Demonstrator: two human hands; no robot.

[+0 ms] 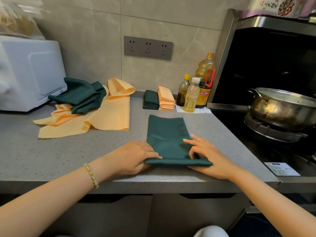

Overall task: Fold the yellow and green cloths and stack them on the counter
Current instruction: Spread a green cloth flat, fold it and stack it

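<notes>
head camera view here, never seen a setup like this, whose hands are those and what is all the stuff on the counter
There is no machine here. A person wears one wide camera on the head, looking down at their own arms, and this single picture comes from it. The left hand and right hand both pinch the near folded edge of a dark green cloth lying on the grey counter. Farther back on the left, loose yellow cloths and green cloths lie in a pile beside a white microwave. By the wall sit a folded green stack and a folded yellow stack, next to some bottles. A pot sits on the stove.
</notes>
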